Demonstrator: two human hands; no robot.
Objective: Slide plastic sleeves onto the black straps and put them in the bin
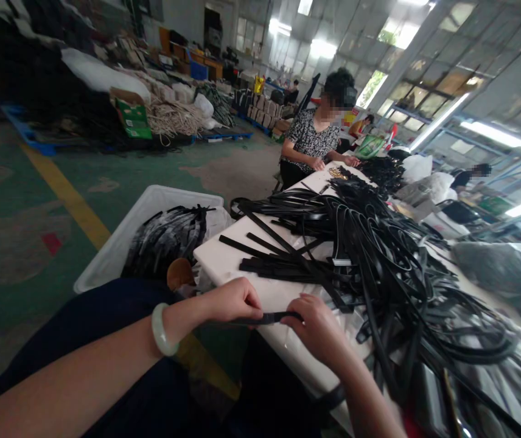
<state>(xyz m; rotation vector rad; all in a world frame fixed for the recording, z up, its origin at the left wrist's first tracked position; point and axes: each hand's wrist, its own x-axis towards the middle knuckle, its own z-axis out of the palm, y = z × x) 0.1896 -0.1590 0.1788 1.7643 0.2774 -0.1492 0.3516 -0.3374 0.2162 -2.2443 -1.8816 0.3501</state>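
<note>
Between my two hands a black strap point(267, 318) is stretched above the near edge of the white table point(224, 261). My left hand point(237, 301), with a pale bangle point(164, 330) on its wrist, is closed on one part of it. The fingers of my right hand point(304, 316) pinch it a short way to the right. Beyond my hands, cut black strips point(274, 267) lie side by side on the tabletop, next to a large tangled pile of long black straps point(365, 237).
A white bin point(105, 255) holding many black strips stands on the floor at the left of the table. A person point(310, 137) sits at the table's far side, hands near small gold-coloured pieces point(338, 173). Plastic bags point(502, 274) lie at the right.
</note>
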